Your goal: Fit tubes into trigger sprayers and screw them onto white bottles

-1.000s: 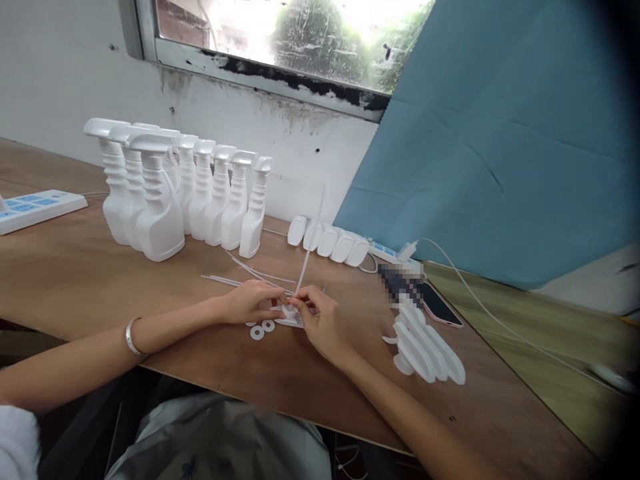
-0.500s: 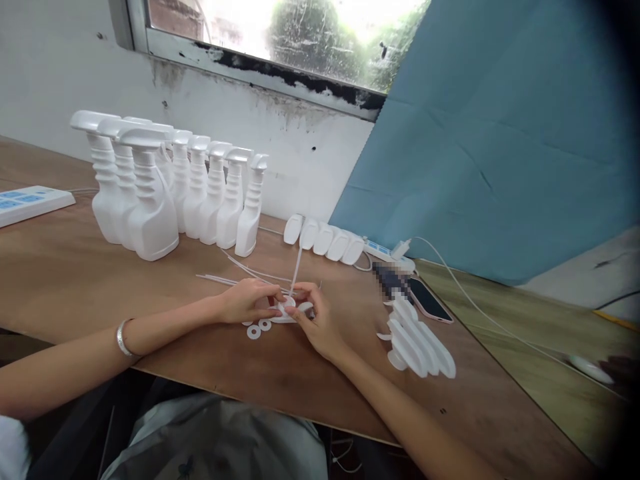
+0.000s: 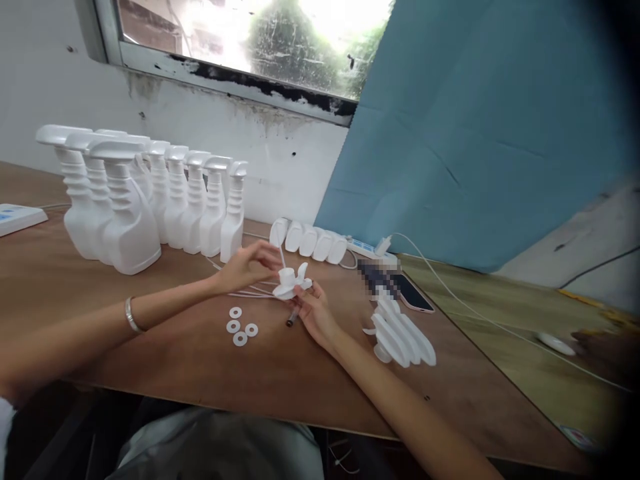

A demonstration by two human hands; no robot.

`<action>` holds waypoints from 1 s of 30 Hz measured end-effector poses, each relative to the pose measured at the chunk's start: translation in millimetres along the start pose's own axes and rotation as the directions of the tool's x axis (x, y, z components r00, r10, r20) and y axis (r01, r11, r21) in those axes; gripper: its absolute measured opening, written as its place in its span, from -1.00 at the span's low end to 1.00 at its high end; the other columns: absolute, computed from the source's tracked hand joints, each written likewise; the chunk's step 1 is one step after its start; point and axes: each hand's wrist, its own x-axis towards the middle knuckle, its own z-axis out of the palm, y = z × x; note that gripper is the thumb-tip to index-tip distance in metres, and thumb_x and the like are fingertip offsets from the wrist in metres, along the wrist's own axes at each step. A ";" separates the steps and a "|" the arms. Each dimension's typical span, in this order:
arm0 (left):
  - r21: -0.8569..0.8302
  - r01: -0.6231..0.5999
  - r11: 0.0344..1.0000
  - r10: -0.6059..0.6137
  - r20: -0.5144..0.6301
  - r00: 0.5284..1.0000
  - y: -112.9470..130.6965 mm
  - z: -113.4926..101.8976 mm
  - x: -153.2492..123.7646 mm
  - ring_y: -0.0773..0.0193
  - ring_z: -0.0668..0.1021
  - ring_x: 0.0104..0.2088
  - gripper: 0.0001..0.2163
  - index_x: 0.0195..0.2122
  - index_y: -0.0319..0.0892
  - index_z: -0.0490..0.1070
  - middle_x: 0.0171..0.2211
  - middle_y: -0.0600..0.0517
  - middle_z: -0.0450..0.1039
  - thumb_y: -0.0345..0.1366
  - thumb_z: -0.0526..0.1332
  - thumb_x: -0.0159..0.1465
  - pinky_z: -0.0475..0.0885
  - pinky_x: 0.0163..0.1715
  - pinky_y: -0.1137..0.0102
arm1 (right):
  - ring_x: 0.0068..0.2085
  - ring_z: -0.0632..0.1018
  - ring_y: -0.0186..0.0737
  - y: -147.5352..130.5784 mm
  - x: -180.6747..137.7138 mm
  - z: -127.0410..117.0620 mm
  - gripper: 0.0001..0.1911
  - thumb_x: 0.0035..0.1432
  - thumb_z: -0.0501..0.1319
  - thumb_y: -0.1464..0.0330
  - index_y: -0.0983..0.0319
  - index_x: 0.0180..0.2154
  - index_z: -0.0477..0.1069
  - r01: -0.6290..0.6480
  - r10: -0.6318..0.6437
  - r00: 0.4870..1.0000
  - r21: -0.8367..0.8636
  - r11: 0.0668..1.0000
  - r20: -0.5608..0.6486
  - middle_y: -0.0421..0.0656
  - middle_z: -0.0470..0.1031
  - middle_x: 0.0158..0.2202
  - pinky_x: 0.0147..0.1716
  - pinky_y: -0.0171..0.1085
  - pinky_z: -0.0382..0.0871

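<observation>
My right hand (image 3: 316,312) holds a white trigger spray head (image 3: 286,288) above the table, fingers closed round its lower side. From its collar a thin white dip tube (image 3: 281,248) stands up, tilted a little left. A dark-tipped cylindrical part (image 3: 292,317) sticks out below the spray head, by my right fingers. Close to the collar and the tube is my left hand (image 3: 250,265), its fingers curled and thumb near the index fingertip; what is between them, if anything, is too small to make out. Several white ring washers (image 3: 240,339) lie flat at the lower left.
White spray bottles (image 3: 131,227) stand upright at the back left. A row of white caps or shrouds (image 3: 309,241) lies by the wall. More white curved parts (image 3: 403,333) lie right, beside a phone (image 3: 415,293). Loose tubes (image 3: 250,292) lie behind my hands. A power strip (image 3: 373,251) has a charger cable.
The spray head has been lifted off the table in my right hand and tilted. My left hand has drawn back from the collar, leaving the washers in plain view. The camera view has shifted right.
</observation>
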 end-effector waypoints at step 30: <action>0.555 0.477 0.682 -0.180 -0.504 0.844 -46.8 -6.5 90.3 0.02 0.39 -0.08 -0.62 -0.01 -0.28 0.09 -0.07 -0.21 0.28 -0.25 0.05 0.17 0.28 -0.11 0.22 | -0.49 0.45 -0.35 -33.3 10.3 -10.4 -0.81 -0.09 0.12 0.33 0.23 -0.35 0.35 0.077 -0.059 0.991 0.147 0.986 -0.119 -0.23 0.47 -0.45 -0.53 -0.36 0.38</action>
